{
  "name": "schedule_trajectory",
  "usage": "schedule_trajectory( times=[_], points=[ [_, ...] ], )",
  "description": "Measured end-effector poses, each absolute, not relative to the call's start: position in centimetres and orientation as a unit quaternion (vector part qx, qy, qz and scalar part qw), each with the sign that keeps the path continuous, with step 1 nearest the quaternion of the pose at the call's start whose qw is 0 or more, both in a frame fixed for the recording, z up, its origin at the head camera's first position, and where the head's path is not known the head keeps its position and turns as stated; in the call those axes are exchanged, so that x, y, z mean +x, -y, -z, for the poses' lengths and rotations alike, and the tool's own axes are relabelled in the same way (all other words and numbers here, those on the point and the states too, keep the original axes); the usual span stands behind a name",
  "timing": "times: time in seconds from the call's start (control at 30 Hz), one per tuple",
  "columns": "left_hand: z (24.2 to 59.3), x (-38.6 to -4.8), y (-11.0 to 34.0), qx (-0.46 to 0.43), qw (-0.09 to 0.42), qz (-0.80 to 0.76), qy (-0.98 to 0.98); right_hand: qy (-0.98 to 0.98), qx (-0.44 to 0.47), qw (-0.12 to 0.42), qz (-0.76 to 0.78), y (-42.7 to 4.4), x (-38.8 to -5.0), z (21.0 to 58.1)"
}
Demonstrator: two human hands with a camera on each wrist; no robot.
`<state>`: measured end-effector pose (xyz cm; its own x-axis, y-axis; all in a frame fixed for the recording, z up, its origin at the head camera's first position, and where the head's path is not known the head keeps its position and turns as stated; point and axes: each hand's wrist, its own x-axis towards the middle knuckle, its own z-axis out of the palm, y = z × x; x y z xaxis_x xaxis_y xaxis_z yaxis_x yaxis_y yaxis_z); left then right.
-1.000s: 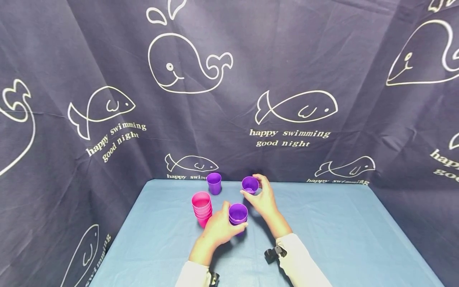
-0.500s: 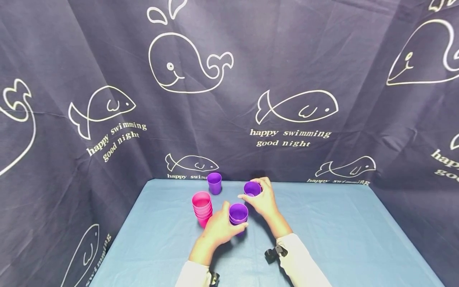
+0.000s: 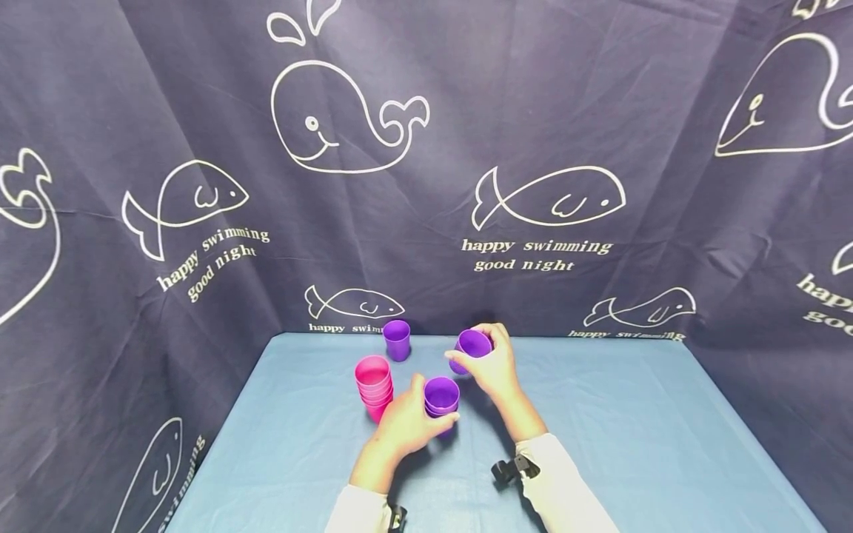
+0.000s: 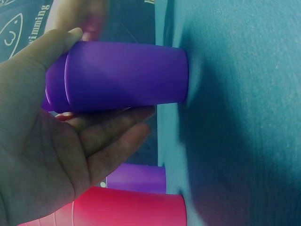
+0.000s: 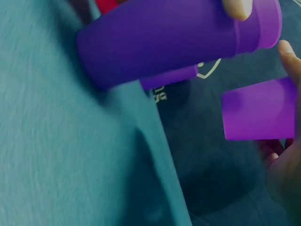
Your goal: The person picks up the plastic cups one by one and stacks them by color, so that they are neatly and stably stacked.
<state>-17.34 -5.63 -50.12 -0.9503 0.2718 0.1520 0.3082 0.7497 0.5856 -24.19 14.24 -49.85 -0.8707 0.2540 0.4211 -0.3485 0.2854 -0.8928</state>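
Note:
My left hand (image 3: 403, 423) grips a short stack of nested purple cups (image 3: 442, 394), thumb on one side and fingers on the other. In the left wrist view that stack (image 4: 127, 75) stands mouth up with its base at the cloth. My right hand (image 3: 496, 369) holds a single purple cup (image 5: 258, 110) between thumb and fingers, farther back and off the table, apart from the stack and slightly tilted. Another purple cup (image 3: 397, 342) stands upright at the back. Beside my left hand rises a stack of nested pink cups (image 3: 375, 385).
A light blue cloth (image 3: 600, 422) covers the table. Dark curtains (image 3: 426, 244) with white whale and fish drawings hang behind it and at both sides. The table's back edge lies close behind the single cups.
My right hand has shifted its cup slightly to the right, and the cup has tipped, its rim leaning right. The left hand and its stack stay in place, as do the other cups.

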Motion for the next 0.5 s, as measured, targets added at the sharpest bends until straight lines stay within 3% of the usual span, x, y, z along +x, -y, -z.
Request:
schedule_trajectory(
  times=[0.23, 0.5],
  points=[
    [50.1, -17.4, 5.7, -0.149, 0.021, 0.322, 0.935, 0.706, -0.033, 0.238, -0.666, -13.9, -23.8, 49.0],
    [50.2, -17.2, 5.8, -0.152, 0.024, 0.326, 0.933, 0.687, -0.036, 0.222, -0.691, -13.9, -23.3, 47.9]
  ],
)
